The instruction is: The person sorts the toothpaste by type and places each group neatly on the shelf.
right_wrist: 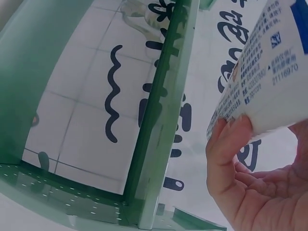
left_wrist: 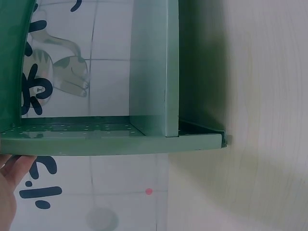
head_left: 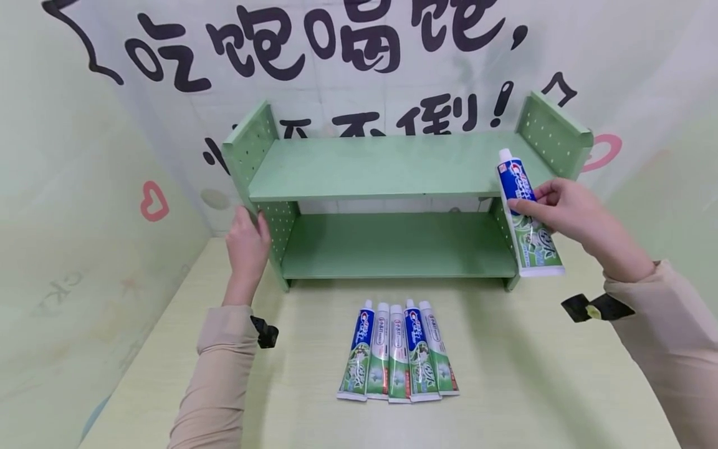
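Observation:
A green two-tier shelf [head_left: 387, 167] with perforated side panels stands against the wall. My left hand [head_left: 247, 242] grips the front edge of its left side panel; in the left wrist view only part of that hand [left_wrist: 10, 185] shows at the panel. With thumb and fingers, my right hand [head_left: 580, 212] pinches a blue and green toothpaste tube [head_left: 535, 243], cap up, in front of the shelf's right end. Printed white backing of this tube [right_wrist: 269, 91] faces the right wrist camera. Several toothpaste tubes [head_left: 398, 358] lie side by side on the table, caps towards the shelf.
The pale wooden table [head_left: 521, 362] runs under the shelf. Behind rises a white wall covering [head_left: 325, 87] with large black characters. Light green walls close in on both sides. Both shelf boards, including the lower board [head_left: 398, 246], are in view.

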